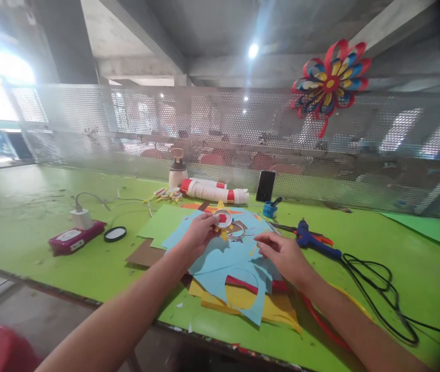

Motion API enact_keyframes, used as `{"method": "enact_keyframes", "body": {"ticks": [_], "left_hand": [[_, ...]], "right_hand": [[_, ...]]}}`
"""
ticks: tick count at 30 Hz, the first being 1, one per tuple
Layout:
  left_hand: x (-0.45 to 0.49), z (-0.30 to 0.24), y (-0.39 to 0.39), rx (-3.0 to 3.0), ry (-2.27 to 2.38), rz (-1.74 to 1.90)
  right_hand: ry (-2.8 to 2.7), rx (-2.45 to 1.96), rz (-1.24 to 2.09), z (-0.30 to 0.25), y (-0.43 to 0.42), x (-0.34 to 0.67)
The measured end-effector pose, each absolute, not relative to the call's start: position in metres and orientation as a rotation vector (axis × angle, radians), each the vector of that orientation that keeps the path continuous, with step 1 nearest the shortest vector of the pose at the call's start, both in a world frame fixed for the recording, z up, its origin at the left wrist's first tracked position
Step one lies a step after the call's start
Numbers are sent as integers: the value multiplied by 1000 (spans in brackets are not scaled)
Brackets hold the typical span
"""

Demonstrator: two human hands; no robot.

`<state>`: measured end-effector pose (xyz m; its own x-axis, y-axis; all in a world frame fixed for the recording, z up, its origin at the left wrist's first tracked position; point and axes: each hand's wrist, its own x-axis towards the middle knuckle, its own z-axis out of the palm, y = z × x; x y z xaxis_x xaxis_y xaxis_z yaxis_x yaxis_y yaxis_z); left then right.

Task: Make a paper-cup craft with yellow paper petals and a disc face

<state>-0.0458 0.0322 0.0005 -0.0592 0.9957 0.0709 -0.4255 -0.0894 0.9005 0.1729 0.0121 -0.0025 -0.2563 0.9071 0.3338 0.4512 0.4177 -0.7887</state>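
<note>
My left hand (201,236) pinches a small paper turtle (223,219) by its edge. The turtle has a round, dotted white shell with a red centre and yellow head and legs. My right hand (284,254) hovers over the blue paper (214,261), its fingers loosely bent and apart, with nothing visible between them. A thin yellow scrap (253,251) lies near its fingertips. Between the hands rests a pale paper ring (237,231). Beneath the cut blue sheets are yellow paper (239,300), light green paper (162,223) and brown card (141,252).
Right of the papers lie scissors (285,227) and a blue glue gun (308,238) with a looping black cord. Behind stand a blue jar (270,209), a dark phone-like slab (266,186), white-red rolls (215,191) and a spray bottle (177,173). A purple power strip (76,237) sits left.
</note>
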Motion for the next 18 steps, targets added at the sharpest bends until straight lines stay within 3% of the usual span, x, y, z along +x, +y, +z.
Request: {"method": "enact_keyframes", "body": {"ticks": [18], "left_hand": [[-104,19,68,613,1232,1621]], "right_hand": [[-2038,-1060,617,-4,6,170]]}}
